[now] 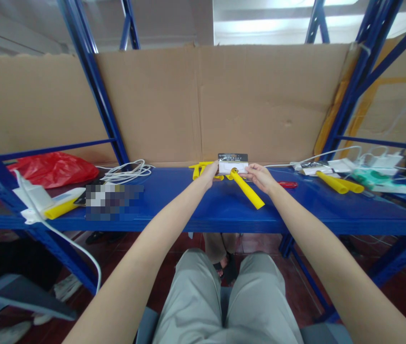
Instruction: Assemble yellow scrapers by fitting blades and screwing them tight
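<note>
A small printed card (pixel 233 164), black along its top and white below, stands upright between my hands above the blue shelf. Its left edge is pinched by my left hand (pixel 208 175), and my right hand (pixel 260 175) grips the lower right corner. Just in front of the card, a yellow tube (pixel 248 190) slants toward me; whether a finger touches it I cannot tell. More yellow pieces (pixel 196 171) lie behind and beside my left hand, partly hidden by it. To the right of my right hand is a small red object (pixel 288 184).
Yellow tubes (pixel 335 182), white cables and a green translucent bag (pixel 378 180) lie on the right. A red plastic bag (pixel 54 169), coiled white cable (pixel 131 171) and another yellow tube (pixel 61 209) are left. Cardboard (pixel 238 100) backs the blue shelf (pixel 174 200).
</note>
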The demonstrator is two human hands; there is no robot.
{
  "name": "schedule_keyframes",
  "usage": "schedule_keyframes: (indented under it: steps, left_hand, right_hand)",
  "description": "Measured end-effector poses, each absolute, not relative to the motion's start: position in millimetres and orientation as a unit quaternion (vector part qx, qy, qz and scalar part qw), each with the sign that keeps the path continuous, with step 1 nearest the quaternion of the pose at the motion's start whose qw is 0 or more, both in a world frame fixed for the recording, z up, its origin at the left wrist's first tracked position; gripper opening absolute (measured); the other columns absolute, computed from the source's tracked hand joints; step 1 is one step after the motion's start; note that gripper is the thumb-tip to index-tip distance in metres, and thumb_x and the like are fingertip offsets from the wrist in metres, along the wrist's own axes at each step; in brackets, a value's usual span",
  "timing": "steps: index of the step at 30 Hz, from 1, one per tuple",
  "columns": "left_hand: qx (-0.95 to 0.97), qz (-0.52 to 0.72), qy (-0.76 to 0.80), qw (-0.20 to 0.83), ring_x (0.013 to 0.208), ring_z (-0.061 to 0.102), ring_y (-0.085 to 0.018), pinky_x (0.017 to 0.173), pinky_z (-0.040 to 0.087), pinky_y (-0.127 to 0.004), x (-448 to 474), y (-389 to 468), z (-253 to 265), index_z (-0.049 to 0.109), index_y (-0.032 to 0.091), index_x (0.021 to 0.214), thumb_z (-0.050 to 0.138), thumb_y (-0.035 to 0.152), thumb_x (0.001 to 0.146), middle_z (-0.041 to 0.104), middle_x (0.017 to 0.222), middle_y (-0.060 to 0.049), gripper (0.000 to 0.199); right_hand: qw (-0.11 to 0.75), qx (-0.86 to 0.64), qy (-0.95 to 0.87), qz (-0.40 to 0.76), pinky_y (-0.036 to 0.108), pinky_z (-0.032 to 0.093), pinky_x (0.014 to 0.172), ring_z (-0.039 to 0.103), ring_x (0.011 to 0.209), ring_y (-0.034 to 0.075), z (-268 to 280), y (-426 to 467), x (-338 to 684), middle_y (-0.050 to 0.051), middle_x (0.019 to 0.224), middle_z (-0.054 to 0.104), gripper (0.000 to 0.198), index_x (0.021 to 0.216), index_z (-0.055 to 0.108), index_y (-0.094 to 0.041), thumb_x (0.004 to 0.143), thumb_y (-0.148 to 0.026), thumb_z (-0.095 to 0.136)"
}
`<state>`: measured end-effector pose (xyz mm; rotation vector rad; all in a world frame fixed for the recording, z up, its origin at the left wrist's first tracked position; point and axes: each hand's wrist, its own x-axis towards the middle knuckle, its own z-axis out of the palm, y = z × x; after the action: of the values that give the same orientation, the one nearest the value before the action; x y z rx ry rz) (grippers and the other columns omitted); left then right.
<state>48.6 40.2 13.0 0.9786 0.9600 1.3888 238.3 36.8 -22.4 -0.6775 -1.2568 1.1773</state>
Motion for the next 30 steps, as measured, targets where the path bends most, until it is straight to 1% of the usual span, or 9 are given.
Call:
schedule_keyframes:
  steps: [4, 9, 12, 14, 17, 20, 26, 30]
  left_hand:
    - [0.455, 0.559, 0.434, 0.541, 0.069, 0.066, -0.020, 0.058, 0.049, -0.027, 51.1, 38.0, 14.6, 0.064, 0.018, 0.067, 0.055, 0.016, 0.082, 0.070, 0.070, -0.010, 0.018]
    - [0.409, 0.609, 0.381, 0.563, 0.073, 0.068, -0.020, 0.063, 0.052, -0.026, 54.7, 35.5, 5.6, 0.063, 0.017, 0.067, 0.059, 0.007, 0.078, 0.070, 0.069, -0.008, 0.015]
    - [0.366, 0.646, 0.385, 0.548, 0.076, 0.069, -0.019, 0.064, 0.054, -0.026, 54.3, 36.7, -5.2, 0.062, 0.018, 0.067, 0.059, 0.001, 0.073, 0.070, 0.070, -0.006, 0.018]
    - [0.361, 0.657, 0.399, 0.529, 0.077, 0.070, -0.019, 0.064, 0.054, -0.026, 51.8, 38.0, -10.5, 0.062, 0.017, 0.067, 0.060, 0.002, 0.071, 0.069, 0.068, -0.005, 0.016]
    - [0.377, 0.653, 0.407, 0.516, 0.077, 0.070, -0.019, 0.066, 0.055, -0.025, 47.1, 36.9, -13.1, 0.063, 0.016, 0.069, 0.059, 0.004, 0.072, 0.068, 0.066, -0.005, 0.013]
    - [0.380, 0.640, 0.401, 0.534, 0.077, 0.069, -0.016, 0.068, 0.055, -0.024, 45.4, 30.4, -12.0, 0.062, 0.016, 0.070, 0.054, 0.001, 0.074, 0.067, 0.068, -0.004, 0.018]
    - [0.383, 0.604, 0.380, 0.586, 0.068, 0.065, -0.014, 0.066, 0.058, -0.029, 47.4, 18.6, -10.6, 0.060, 0.017, 0.074, 0.049, -0.002, 0.078, 0.067, 0.076, -0.006, 0.022]
    - [0.393, 0.586, 0.381, 0.598, 0.066, 0.065, -0.014, 0.067, 0.059, -0.032, 46.4, 16.1, -9.8, 0.061, 0.016, 0.077, 0.049, -0.002, 0.079, 0.069, 0.080, -0.008, 0.022]
  right_hand:
    - [0.618, -0.294, -0.540, 0.491, 0.034, 0.058, 0.083, 0.069, 0.088, 0.018, -21.7, 35.4, 238.9, 0.003, 0.086, 0.070, 0.025, 0.067, 0.048, -0.021, 0.075, -0.016, 0.072]
    - [0.621, -0.293, -0.543, 0.484, 0.037, 0.059, 0.082, 0.069, 0.088, 0.020, -22.0, 35.3, 237.6, 0.003, 0.085, 0.070, 0.026, 0.067, 0.048, -0.021, 0.075, -0.017, 0.072]
    - [0.618, -0.294, -0.543, 0.486, 0.035, 0.058, 0.082, 0.069, 0.082, 0.018, -23.5, 36.2, 236.1, 0.002, 0.081, 0.069, 0.026, 0.067, 0.049, -0.021, 0.074, -0.017, 0.073]
    - [0.615, -0.297, -0.544, 0.488, 0.033, 0.058, 0.082, 0.069, 0.078, 0.016, -24.3, 36.4, 235.7, 0.001, 0.079, 0.068, 0.025, 0.067, 0.050, -0.020, 0.074, -0.018, 0.074]
    - [0.607, -0.301, -0.547, 0.492, 0.032, 0.058, 0.081, 0.070, 0.078, 0.016, -25.1, 36.6, 236.7, 0.001, 0.082, 0.069, 0.025, 0.068, 0.050, -0.021, 0.075, -0.018, 0.073]
    - [0.604, -0.314, -0.540, 0.495, 0.031, 0.058, 0.079, 0.070, 0.077, 0.016, -25.8, 38.0, 238.9, 0.002, 0.082, 0.070, 0.024, 0.069, 0.049, -0.021, 0.076, -0.016, 0.071]
    - [0.615, -0.342, -0.515, 0.489, 0.027, 0.059, 0.072, 0.067, 0.061, 0.012, -26.4, 41.0, 240.8, -0.001, 0.067, 0.067, 0.024, 0.067, 0.049, -0.021, 0.079, -0.012, 0.067]
    - [0.620, -0.352, -0.508, 0.483, 0.028, 0.059, 0.073, 0.067, 0.063, 0.012, -26.0, 40.2, 240.0, -0.001, 0.069, 0.068, 0.023, 0.068, 0.049, -0.021, 0.079, -0.011, 0.066]
